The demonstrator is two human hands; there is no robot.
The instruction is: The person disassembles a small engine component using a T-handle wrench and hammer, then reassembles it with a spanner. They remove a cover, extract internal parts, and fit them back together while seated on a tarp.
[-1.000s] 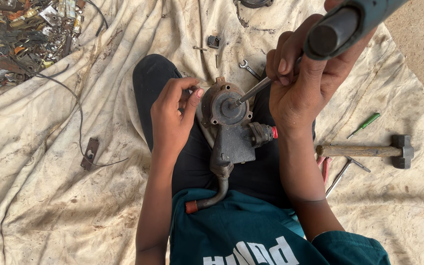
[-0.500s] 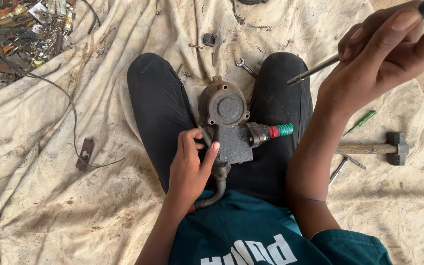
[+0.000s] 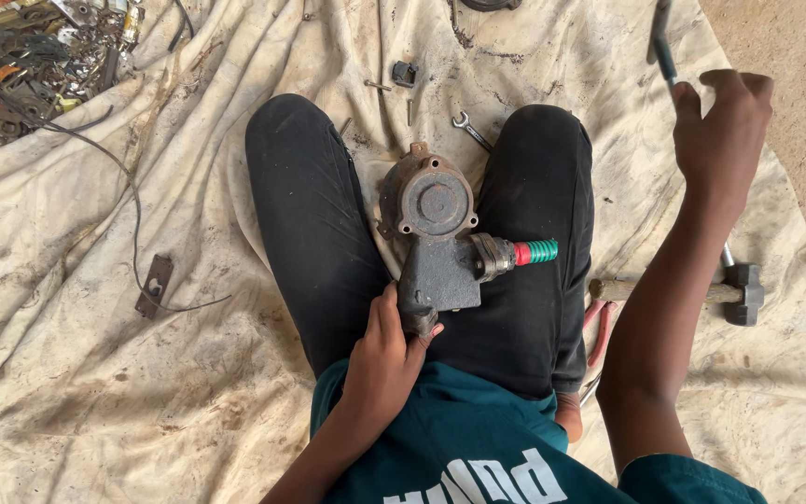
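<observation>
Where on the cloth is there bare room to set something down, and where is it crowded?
Bare cloth lies left of the left leg, below the small bracket and wire. Crowded: the scrap pile at the top left corner, the wrench and bolts between the knees, the hammer and pliers by the right arm. The left hand steadies the pump; the right hand holds a tool.

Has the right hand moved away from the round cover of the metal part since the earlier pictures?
Yes. The right hand with its tool has gone up and to the right, away from the round cover, toward the cloth's right edge.
</observation>
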